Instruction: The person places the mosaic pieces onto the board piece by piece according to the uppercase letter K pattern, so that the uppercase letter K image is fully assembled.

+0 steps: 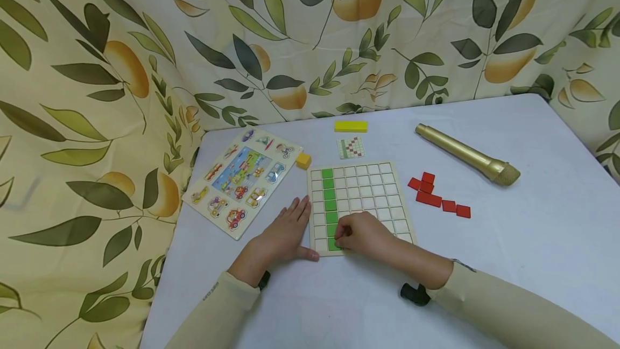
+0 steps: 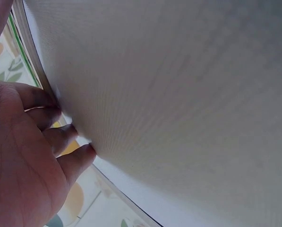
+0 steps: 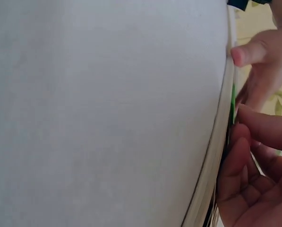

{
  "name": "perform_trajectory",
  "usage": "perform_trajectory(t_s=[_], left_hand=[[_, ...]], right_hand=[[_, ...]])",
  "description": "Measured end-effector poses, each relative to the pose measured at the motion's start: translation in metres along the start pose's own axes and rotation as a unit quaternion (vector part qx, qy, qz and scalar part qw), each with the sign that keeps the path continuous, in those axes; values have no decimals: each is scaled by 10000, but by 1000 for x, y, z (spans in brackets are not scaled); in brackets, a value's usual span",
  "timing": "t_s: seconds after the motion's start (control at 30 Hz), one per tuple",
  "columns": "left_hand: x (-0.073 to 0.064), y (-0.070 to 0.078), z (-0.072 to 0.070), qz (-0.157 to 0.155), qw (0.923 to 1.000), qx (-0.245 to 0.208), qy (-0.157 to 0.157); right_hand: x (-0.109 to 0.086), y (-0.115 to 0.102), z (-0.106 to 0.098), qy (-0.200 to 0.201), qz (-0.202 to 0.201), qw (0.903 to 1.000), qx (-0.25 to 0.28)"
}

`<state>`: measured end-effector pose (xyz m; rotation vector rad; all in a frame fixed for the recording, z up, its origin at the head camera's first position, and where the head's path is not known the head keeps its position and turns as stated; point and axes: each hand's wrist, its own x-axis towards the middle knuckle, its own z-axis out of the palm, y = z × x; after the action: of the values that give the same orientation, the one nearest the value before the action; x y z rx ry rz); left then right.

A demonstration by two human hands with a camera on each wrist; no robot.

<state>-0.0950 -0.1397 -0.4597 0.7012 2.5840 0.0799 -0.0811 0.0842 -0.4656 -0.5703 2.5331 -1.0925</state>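
A square grid board (image 1: 363,193) with white cells lies on the table. A column of green tiles (image 1: 330,194) runs down near its left side. My right hand (image 1: 363,236) is over the board's lower part, its curled fingers and thumb pinching at the right edge of the lowest green tile (image 1: 331,244). In the right wrist view, the thumb and fingers of the right hand (image 3: 259,165) meet by the board's edge, close to a green strip. My left hand (image 1: 286,233) rests flat along the board's left edge, its thumb at the lower corner.
Red tiles (image 1: 428,199) lie to the board's right, below a gold microphone (image 1: 465,152). Behind the board are a small pattern card (image 1: 351,147) and a yellow bar (image 1: 351,126). A picture puzzle (image 1: 232,203) and an orange-yellow block (image 1: 303,160) sit at the left.
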Motion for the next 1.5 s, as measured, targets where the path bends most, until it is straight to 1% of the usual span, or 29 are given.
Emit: perform_trajectory(t_s=[0.1, 0.2, 0.3, 0.4, 0.63, 0.87, 1.0, 1.2, 1.33, 1.5], left_hand=[[0, 1, 0, -18, 10000, -50, -26], [-1, 1, 0, -32, 10000, -86, -35], [-1, 2, 0, -24, 10000, -71, -31], [-1, 2, -1, -17, 10000, -44, -28], [-3, 2, -3, -6, 10000, -93, -23], [-3, 2, -2, -10, 9999, -108, 0], [-2, 2, -1, 2, 10000, -58, 24], [-1, 1, -1, 17, 10000, -46, 49], [-1, 0, 1, 22, 10000, -23, 45], [0, -1, 3, 26, 10000, 11, 63]], right_hand=[[-2, 2, -6, -17, 132, 9997, 214], [-6, 5, -18, 49, 440, 9985, 324], [-11, 12, -34, 186, 765, 9961, 388], [-18, 25, -54, 326, 1020, 9934, 409], [-39, 59, -101, 722, 1381, 9877, 95], [-65, 91, -135, 981, 1614, 9816, -288], [-80, 107, -147, 1028, 1765, 9780, -424], [-96, 122, -159, 1051, 1908, 9741, -607], [-102, 128, -162, 896, 1974, 9740, -651], [-106, 134, -161, 739, 1945, 9749, -787]])
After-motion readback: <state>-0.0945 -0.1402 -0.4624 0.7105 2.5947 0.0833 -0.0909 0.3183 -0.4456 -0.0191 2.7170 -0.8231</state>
